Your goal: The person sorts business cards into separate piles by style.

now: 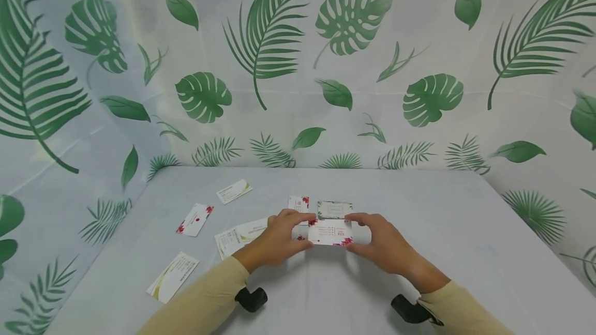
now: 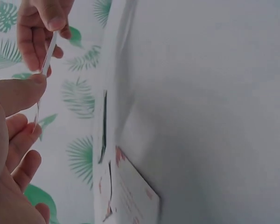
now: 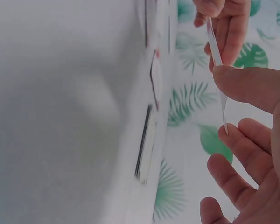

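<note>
Head view: the left hand at 9 o'clock and right hand at 3 o'clock pinch opposite ends of a pink-flowered card, thumb and index finger at its corners, the gap between them spanning the card's short side. Both wrist views show it edge-on, raised off the table, the remaining fingers loosely spread. From that card, a green-leaf card lies at 12 o'clock, a red-cornered card at 10, overlapping white cards and, farther out, a red-dotted card at 9.
</note>
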`<state>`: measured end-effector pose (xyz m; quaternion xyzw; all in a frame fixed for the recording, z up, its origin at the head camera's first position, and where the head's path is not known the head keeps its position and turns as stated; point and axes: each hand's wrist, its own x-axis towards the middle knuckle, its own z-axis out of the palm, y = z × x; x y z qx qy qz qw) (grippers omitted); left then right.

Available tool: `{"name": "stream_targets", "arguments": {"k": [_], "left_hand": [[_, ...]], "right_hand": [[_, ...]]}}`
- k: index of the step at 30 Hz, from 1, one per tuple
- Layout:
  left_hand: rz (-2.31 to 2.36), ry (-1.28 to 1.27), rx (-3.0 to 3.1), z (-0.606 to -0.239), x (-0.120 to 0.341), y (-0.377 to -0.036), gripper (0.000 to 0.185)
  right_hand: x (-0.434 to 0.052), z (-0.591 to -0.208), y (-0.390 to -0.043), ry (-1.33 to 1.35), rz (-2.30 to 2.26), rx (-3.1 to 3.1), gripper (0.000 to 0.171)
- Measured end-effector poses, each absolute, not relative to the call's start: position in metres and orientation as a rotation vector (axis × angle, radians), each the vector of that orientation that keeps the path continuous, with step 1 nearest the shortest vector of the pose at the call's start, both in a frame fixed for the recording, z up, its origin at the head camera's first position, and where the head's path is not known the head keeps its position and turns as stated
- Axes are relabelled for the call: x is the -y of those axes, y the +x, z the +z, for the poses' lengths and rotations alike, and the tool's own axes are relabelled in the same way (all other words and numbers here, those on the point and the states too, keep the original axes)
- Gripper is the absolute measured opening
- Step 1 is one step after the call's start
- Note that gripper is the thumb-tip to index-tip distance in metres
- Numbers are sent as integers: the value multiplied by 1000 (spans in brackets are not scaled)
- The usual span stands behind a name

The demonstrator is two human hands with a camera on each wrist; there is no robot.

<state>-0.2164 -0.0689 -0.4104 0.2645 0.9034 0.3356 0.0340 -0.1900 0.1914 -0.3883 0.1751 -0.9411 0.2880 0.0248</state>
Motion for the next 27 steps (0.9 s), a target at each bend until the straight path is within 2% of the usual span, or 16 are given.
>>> {"name": "stream_targets", "arguments": {"k": [12, 27], "left_hand": [[916, 752, -2834, -409, 4, -265, 60], [794, 600, -2930, -426, -50, -287, 53]], "right_hand": [[-243, -396, -220, 381, 922, 2905, 57], [-280, -412, -248, 220, 1007, 2996, 59]]}}
